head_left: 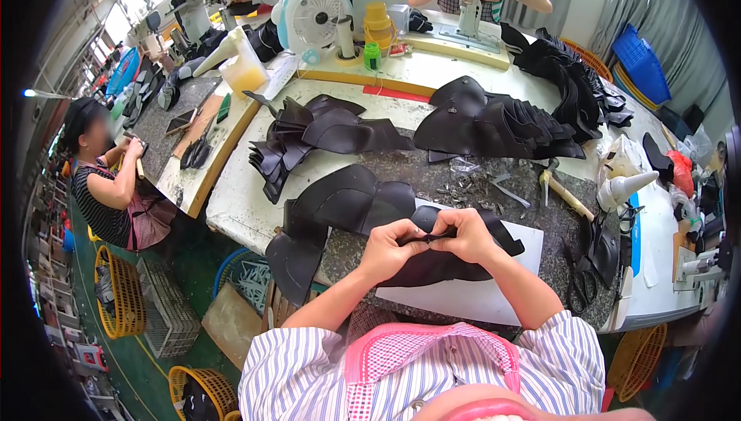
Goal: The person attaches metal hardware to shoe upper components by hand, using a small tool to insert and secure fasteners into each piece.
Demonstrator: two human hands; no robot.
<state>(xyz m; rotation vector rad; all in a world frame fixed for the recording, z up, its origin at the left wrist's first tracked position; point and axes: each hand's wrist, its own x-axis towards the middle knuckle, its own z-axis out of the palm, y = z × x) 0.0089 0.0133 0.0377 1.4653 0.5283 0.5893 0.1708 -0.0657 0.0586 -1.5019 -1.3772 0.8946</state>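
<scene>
My left hand (394, 248) and my right hand (465, 240) meet in front of me, thumbs and fingers pinched together on the edge of a black leather piece (441, 270). The rest of that piece hangs below my fingers, over a white sheet (494, 294) on a speckled stone slab (552, 229). Left of my hands, joined black leather pieces (340, 199) lie spread over the table's near edge. Beyond them sit two overlapping piles of black leather pieces, one on the left (316, 132) and one on the right (494, 123). My fingers hide the pinched edge.
On the right are a hammer (570, 194), a white nozzle bottle (627, 189) and black-handled scissors (582, 291). A white fan (316, 16) stands at the back. Co-workers sit at the left and far side, one at a sewing machine (471, 12). Yellow baskets (120, 291) stand on the floor.
</scene>
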